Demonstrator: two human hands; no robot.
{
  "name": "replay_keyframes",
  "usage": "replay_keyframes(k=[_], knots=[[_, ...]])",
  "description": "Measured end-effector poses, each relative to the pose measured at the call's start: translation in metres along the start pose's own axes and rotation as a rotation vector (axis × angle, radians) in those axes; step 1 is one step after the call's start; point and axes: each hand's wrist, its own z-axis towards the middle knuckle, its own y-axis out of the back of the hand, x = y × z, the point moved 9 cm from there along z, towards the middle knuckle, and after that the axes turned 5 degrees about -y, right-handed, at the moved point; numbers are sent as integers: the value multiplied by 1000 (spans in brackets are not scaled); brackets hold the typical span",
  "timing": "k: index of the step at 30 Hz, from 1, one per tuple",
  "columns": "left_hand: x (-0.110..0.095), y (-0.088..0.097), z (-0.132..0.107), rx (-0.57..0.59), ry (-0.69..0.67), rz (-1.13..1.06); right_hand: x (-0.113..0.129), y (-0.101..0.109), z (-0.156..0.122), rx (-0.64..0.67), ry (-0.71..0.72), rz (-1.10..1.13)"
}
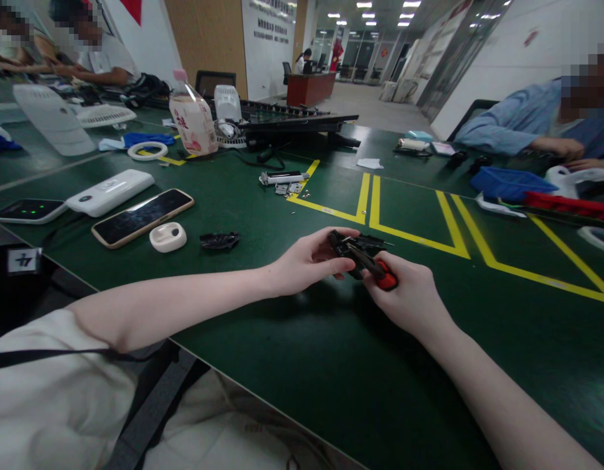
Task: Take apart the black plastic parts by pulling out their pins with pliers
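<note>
My left hand [309, 264] is closed around a small black plastic part [339, 243], holding it just above the green table between thumb and fingers. In my right hand [412, 290] is a screwdriver [386, 277] with a red and black handle, its shaft pointing left at the part. The tip's exact contact is too small to make out. More black pieces [370, 243] show just behind the two hands; whether they belong to the held part I cannot tell. To the left, a loose black plastic piece [219, 241] lies on the table.
A phone [143, 217], a cream case [168, 237] and a white power bank [110, 192] lie left. Small metal bits [288, 188] sit ahead, near yellow tape [326, 211]. A pink-capped bottle [194, 121] stands behind. Across the table at right, a person sits near a blue tray [514, 184].
</note>
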Motion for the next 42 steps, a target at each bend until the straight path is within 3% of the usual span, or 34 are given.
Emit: replay_keyframes(k=[15,26,37,42], knots=[[-5,-2,-1,44,-79,51,-1,-2,1,9,-3,-45],[3,2,0,-11,31,33,-3,0,1,-4,1,-11],[-6,-1,0,49,-89,96,-4,-3,2,10,-13,-37],[1,-1,-1,31,21,49,-4,-2,2,11,-20,-34]])
